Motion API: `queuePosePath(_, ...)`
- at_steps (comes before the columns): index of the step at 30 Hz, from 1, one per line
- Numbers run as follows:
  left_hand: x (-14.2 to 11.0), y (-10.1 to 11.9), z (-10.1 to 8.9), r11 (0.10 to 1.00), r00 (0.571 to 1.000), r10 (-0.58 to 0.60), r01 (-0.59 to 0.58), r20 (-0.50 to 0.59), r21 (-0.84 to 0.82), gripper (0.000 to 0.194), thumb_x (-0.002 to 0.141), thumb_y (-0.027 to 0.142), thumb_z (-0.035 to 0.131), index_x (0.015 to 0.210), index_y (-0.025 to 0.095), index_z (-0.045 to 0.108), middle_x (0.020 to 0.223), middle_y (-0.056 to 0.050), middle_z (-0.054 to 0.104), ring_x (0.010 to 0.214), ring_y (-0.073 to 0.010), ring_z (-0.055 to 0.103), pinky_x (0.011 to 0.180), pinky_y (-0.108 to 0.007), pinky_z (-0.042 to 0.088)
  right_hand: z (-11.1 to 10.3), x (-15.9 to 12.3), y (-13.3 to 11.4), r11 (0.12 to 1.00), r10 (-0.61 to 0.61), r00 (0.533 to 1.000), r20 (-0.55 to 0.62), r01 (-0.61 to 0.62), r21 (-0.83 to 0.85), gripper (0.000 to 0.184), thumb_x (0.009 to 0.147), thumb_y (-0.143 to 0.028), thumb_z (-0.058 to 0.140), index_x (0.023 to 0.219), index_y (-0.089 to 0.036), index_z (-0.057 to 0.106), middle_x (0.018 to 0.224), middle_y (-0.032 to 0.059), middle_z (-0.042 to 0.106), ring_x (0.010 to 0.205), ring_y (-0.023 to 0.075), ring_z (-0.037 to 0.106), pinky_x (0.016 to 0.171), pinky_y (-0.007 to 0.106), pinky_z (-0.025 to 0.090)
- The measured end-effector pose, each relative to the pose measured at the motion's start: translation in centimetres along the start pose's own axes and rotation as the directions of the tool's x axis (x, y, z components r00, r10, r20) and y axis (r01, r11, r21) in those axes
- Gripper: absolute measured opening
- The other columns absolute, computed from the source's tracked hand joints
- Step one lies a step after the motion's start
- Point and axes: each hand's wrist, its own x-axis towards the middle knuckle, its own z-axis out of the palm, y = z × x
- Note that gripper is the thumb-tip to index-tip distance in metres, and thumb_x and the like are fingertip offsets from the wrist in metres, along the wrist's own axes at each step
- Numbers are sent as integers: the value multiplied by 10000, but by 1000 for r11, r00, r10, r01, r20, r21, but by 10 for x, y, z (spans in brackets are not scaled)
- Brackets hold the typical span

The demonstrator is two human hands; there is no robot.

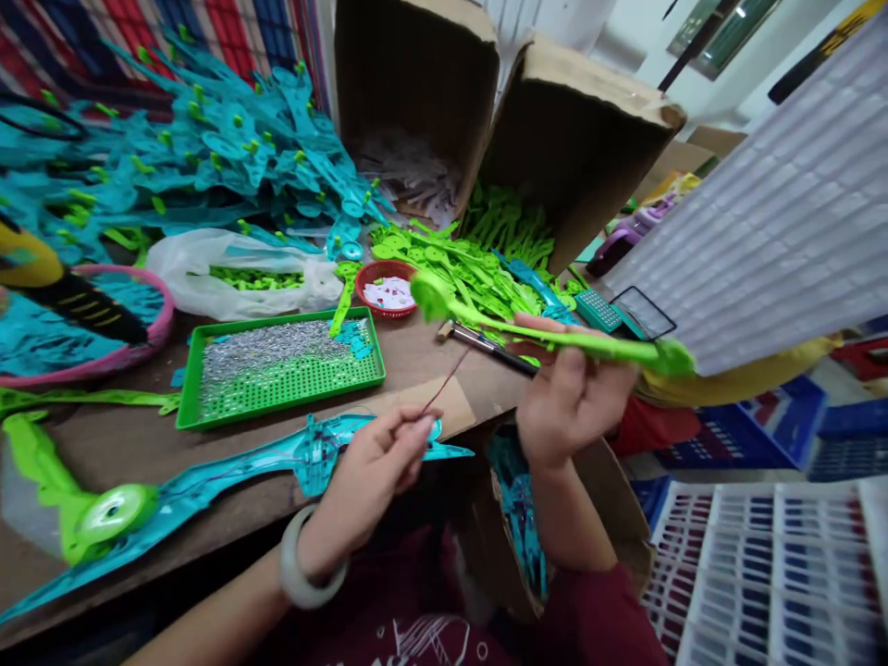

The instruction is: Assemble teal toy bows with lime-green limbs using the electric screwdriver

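Long lime-green part is being gripped in the right hand, right of frame centre; left hand is pinching a thin dark wire near mid-frame. Turquoise piece is lying across lower left, green tray resting just above it.

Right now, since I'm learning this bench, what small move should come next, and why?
Perhaps lay the thin dark strand along the turquoise piece first: it sticks up from the left hand, while the right hand holds the green part raised.
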Motion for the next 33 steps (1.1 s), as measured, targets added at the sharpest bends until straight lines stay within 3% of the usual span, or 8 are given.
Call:
queuePosePath(2, -5, -11, -3, 997, 991, -77, 80, -113, 17, 414, 974, 534, 472, 1005, 167, 659, 759, -25, 673, 654, -144, 601, 575, -245, 473, -13, 11, 28, 966, 227, 973, -39, -219, 140, 218, 923, -440, 540, 850, -237, 507, 815, 27, 696, 799, 188, 737, 633, 295, 631)
queuePosePath(5, -11, -36, -7, 963, 987, 46, -4, -152, 269, 301, 963, 447, 536, 946, 192, 694, 891, -49, 728, 787, -182, 658, 697, -280, 509, -26, 12, 79, 772, 588, 796, 143, -605, 192, 260, 804, -359, 687, 778, -216, 471, 615, -15, 651, 522, 141, 674, 435, 205, 559)
queuePosePath(7, -13, -52, -4, 900, 977, 184, -122, -110, 419, 246, 982, 369, 522, 1007, 198, 697, 906, -52, 743, 769, -177, 681, 707, -283, 515, -28, 5, 109, 684, 679, 704, 208, -709, 169, 256, 788, -337, 689, 771, -208, 470, 574, -9, 651, 464, 134, 652, 412, 197, 549)
queuePosePath(12, -11, -69, 2, 641, 879, 471, -403, 80, 653, 206, 997, 221, 490, 1022, 191, 692, 742, -27, 716, 651, -140, 676, 648, -239, 512, -29, 2, 135, 595, 742, 605, 288, -793, 133, 204, 794, -290, 652, 791, -205, 467, 578, 7, 681, 458, 146, 665, 399, 200, 547)
queuePosePath(14, -8, -72, -1, 560, 845, 511, -465, 156, 685, 213, 991, 185, 485, 1015, 183, 696, 711, -26, 694, 623, -134, 658, 624, -231, 507, -31, 6, 134, 578, 750, 581, 315, -808, 116, 197, 792, -285, 651, 796, -203, 471, 578, 11, 685, 447, 150, 664, 383, 196, 534)
queuePosePath(17, -5, -76, -9, 571, 854, 471, -487, 223, 661, 235, 995, 175, 462, 999, 166, 696, 758, -46, 684, 658, -139, 654, 634, -234, 512, -31, 8, 131, 565, 754, 559, 345, -820, 94, 198, 802, -295, 652, 804, -205, 476, 580, 5, 683, 457, 147, 669, 404, 194, 546)
queuePosePath(23, -4, -82, -22, 616, 881, 431, -445, 195, 650, 199, 990, 188, 500, 1008, 187, 698, 740, -20, 644, 663, -130, 631, 672, -242, 507, -24, 8, 132, 561, 761, 543, 355, -826, 60, 221, 824, -328, 656, 818, -209, 470, 582, -9, 676, 469, 142, 675, 414, 185, 548)
queuePosePath(33, 6, -65, -10, 563, 822, 540, -513, 181, 648, 196, 1005, 144, 472, 1075, 154, 655, 669, 17, 589, 569, -113, 560, 596, -265, 413, -30, 18, 129, 558, 779, 516, 356, -829, -21, 273, 830, -387, 661, 830, -212, 452, 582, -2, 671, 474, 137, 675, 422, 177, 543)
